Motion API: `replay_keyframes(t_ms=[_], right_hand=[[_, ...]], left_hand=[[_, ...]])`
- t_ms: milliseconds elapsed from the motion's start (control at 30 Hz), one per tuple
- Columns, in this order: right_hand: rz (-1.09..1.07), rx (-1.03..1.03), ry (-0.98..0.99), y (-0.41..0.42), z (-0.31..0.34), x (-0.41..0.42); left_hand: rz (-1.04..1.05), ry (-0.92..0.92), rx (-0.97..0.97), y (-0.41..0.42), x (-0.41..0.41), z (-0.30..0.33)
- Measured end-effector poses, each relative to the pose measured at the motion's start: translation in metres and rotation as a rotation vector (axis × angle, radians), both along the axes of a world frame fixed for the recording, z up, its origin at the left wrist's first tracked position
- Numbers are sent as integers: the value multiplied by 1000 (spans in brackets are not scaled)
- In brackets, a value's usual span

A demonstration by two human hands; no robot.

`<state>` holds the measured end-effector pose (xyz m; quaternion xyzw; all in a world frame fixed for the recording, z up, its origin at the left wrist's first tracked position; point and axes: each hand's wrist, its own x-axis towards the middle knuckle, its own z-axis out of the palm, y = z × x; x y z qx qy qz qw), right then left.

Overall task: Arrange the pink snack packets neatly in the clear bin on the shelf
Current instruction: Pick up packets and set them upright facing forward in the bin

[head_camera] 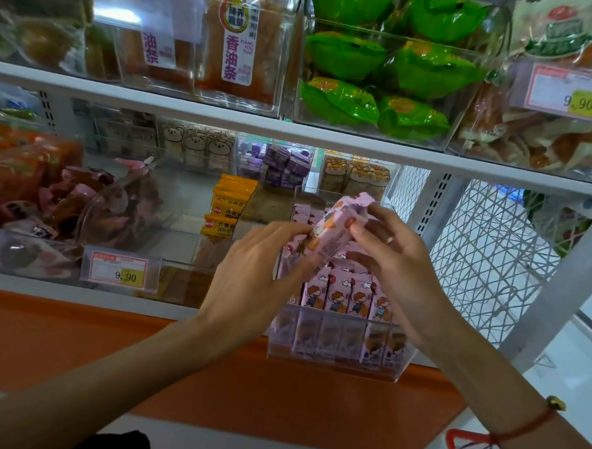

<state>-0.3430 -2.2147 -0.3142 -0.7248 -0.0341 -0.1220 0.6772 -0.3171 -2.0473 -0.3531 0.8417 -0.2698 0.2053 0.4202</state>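
"9.90" – price tags (120, 272); "香油条" – pkt (238, 46)

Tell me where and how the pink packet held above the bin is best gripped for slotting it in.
Grip the raised pink packet by its two short ends, as the left hand and right hand do now, coming from above. It is long and flat, and the packets in the clear bin stand upright in rows, leaving probably only top access.

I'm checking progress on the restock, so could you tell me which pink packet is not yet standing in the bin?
The pink packet held tilted above the clear bin, pinched between left hand and right hand; the others stand upright in rows inside.
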Motion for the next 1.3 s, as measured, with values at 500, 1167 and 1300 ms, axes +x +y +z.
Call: replay_keyframes(t_ms=[500,1167,1300], right_hand=[[-126,-77,-106,2,4,0],[158,-216,-295,2,7,-6],[162,-241,-310,0,7,-6]], left_hand=[[-307,289,-230,2,4,8],[-240,97,-225,16,16,13],[-241,97,-242,14,14,11]])
